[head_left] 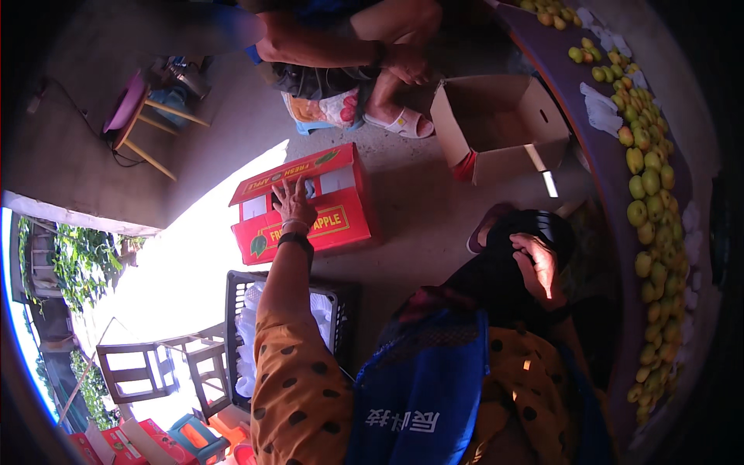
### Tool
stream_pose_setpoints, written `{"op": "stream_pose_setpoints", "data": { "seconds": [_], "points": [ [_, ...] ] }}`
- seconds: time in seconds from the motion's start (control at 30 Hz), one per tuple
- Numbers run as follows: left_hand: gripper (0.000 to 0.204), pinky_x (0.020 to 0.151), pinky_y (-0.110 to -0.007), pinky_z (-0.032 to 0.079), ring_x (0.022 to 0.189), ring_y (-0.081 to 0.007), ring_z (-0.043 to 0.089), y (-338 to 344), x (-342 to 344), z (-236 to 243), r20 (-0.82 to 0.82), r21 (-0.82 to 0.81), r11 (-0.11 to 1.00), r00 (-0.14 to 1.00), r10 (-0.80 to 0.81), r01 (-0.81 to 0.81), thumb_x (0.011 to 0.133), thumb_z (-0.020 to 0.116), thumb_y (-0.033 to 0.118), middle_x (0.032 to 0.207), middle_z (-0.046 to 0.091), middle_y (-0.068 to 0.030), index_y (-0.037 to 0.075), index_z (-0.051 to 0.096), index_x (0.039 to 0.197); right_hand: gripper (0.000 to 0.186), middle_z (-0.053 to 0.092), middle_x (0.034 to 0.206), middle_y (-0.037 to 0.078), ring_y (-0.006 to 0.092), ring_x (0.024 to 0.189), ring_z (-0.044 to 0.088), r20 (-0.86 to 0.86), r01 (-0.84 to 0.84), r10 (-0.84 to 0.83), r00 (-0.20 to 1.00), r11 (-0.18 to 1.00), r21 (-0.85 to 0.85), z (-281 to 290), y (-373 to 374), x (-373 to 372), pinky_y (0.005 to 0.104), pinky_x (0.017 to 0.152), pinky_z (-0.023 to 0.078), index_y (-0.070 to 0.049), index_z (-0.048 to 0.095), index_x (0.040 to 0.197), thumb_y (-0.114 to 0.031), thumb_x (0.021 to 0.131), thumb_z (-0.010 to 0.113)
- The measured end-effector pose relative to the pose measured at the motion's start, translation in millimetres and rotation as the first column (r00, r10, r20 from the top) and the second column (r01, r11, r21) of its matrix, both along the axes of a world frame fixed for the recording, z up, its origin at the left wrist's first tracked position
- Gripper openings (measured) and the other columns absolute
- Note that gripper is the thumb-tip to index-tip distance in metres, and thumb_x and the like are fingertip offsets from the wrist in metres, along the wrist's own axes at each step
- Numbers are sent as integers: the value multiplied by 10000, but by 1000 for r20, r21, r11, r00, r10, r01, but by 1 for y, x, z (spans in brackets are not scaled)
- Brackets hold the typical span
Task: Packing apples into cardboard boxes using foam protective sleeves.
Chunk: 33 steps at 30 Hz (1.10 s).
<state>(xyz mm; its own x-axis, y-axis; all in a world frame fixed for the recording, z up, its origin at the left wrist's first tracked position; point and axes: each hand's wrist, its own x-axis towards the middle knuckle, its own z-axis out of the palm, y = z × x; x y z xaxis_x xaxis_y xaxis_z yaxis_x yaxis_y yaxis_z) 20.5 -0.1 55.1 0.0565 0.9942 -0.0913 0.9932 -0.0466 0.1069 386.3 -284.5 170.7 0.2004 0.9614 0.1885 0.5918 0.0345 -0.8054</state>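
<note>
**Operator:** How is my left arm set?

**Observer:** Your left arm runs forward from its orange spotted sleeve (298, 372), a dark wristband (297, 244) at the wrist. Your left hand (294, 203) lies palm down with its fingers spread wide, bridging the gap between the top flaps of the red box (332, 222).

**Operator:** Is that a grip?

**Observer:** It is a flat, broad touch on the top; your fingers do not close round anything.

**Operator:** And my right?

**Observer:** Your right hand (536, 267) is over your dark trouser leg (496, 252), fingers loosely bent and sun falling across it. I cannot tell whether something is in it.

**Operator:** Where does the red box stand?

**Observer:** On the grey floor (411, 182), ahead of you and slightly left, sitting askew beside a glaring sunlit patch (182, 236). A black crate (231, 310) of white packing (248, 337) is just nearer to you.

**Operator:** What about the room?

**Observer:** An uncovered brown carton (502, 166) stands ahead to your right. Along your right curves a table (611, 174) with a dark purplish top, bearing yellow-green fruit (652, 182). Another person (325, 50) sits beyond the red box. Far left, a pink basin (124, 102) rests on a wooden-legged stool (149, 157); greenery (81, 260) shows outside.
</note>
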Motion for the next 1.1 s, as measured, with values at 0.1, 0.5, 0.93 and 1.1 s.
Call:
{"op": "stream_pose_setpoints", "data": {
  "seconds": [0.1, 0.5, 0.93, 1.1],
  "points": [
    [755, 958, -587, 159, 1273, -376, 15, -3, 0, 9, -21, -28, 999, 999, -27, 26, 620, 607, 109, 1382, 154, -108, 260, 276, 1282, 227, 567, 911, 141, 209, 805, 550, 10, -6, 6, 1000, 1000, -27, 6, -1, -3, 280, 738, 424, 32, 541, 952, 1, 730, 502],
    [472, 956, -554, 206, 1209, -386, 224, 13, 11, 7, -109, -9, 971, 965, -240, 241, 703, 509, 98, 1229, 374, -146, 193, 444, 1161, 249, 556, 934, 128, 207, 841, 546, 44, -41, 44, 998, 996, -77, 6, 1, -3, 287, 761, 419, 6, 531, 993, 11, 745, 503],
    [561, 1016, -462, 130, 1256, -345, 149, -7, 32, -97, 65, 58, 987, 986, -153, 149, 770, 483, 268, 1343, 202, -185, 18, 305, 1240, 212, 560, 951, 150, 284, 902, 538, 240, 16, -5, 971, 999, -42, 6, 3, -3, 332, 790, 417, 8, 550, 941, -22, 733, 528],
    [793, 1025, -451, 31, 1280, -339, 12, -13, 44, -89, 31, 18, 998, 998, -59, 58, 781, 445, 470, 1378, 33, -205, -1, 93, 1314, 213, 561, 942, 142, 284, 893, 538, 208, 131, -114, 971, 989, -68, 12, 1, -4, 331, 785, 420, -8, 555, 944, -30, 734, 529]
  ]
}}
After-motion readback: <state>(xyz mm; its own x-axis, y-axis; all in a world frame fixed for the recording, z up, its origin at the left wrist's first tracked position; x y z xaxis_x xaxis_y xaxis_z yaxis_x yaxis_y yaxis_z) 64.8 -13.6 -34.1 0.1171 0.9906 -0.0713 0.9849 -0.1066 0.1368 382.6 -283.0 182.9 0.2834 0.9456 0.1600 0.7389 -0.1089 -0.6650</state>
